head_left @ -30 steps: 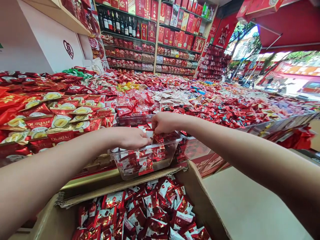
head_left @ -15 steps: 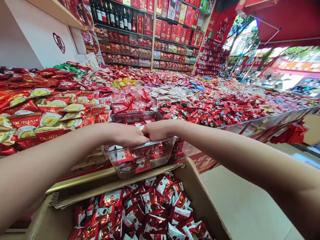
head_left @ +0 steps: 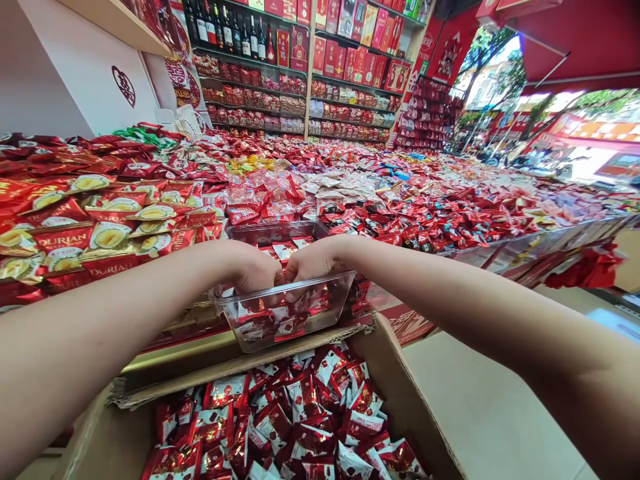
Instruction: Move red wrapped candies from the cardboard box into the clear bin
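Note:
My left hand (head_left: 256, 268) reaches over the near rim into a clear plastic bin (head_left: 285, 330) of small red-and-white candy packets (head_left: 286, 251). Its fingers are bent down among the packets, tips partly hidden. Close beside it, my right hand (head_left: 315, 260) is also inside the bin, with its fingers curled. Both hands look closed, but what lies in their fingers I cannot make out. Just below the bin, an open cardboard box (head_left: 407, 380) holds a heap of similar red-and-white packets (head_left: 315, 437).
Red durian candy packets (head_left: 107, 235) are heaped to the left. Mixed red sweets (head_left: 440, 207) spread across the display at the right and back. Shelves with wine bottles (head_left: 227, 30) and red gift boxes (head_left: 335, 57) stand behind. Pale floor (head_left: 490, 387) lies at the right.
My left hand has dipped deeper into the bin, its fingers now bent downward. My right hand has shifted slightly and stays in the bin. The view has moved a little.

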### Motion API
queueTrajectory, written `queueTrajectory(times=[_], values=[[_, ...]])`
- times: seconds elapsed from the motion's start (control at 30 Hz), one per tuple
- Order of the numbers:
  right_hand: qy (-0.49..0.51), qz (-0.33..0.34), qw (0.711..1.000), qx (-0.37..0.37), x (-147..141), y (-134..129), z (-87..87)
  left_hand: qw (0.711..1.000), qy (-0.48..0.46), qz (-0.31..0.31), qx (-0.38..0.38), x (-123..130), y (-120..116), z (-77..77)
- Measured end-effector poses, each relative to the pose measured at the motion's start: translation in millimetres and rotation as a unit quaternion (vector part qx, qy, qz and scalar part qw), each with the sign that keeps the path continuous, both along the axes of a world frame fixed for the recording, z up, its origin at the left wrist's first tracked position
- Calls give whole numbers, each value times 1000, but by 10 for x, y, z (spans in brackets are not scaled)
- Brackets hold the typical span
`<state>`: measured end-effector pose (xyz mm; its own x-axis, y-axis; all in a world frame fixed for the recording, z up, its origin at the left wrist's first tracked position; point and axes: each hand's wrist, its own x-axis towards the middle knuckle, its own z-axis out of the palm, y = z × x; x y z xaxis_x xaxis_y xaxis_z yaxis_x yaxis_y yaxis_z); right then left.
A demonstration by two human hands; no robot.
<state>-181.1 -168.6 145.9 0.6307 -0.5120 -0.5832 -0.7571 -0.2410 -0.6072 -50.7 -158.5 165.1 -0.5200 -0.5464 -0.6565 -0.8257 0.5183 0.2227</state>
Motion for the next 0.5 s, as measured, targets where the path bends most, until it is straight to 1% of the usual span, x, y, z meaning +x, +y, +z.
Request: queueTrajectory(times=[0.07, 0.1, 0.2, 0.27, 0.43, 0.5], values=[[-6, -17, 1000, 14, 2, 16, 24, 1000, -1, -20, -8, 13, -31, -24], [5, -21, 1000, -2, 6, 24, 42, 1000, -1, -28, -6, 18, -42, -28], [49, -35, 995, -85, 12, 52, 98, 999, -1, -43, 3, 28, -52, -26], [63, -39, 991, -113, 6, 70, 120, 999, -3, -44, -3, 29, -45, -33], [56, -24, 988, -140, -33, 66, 161, 999, 6, -41, -28, 7, -55, -89], [44, -4, 981, -190, -57, 76, 223, 998, 18, -35, -40, -7, -78, -47]])
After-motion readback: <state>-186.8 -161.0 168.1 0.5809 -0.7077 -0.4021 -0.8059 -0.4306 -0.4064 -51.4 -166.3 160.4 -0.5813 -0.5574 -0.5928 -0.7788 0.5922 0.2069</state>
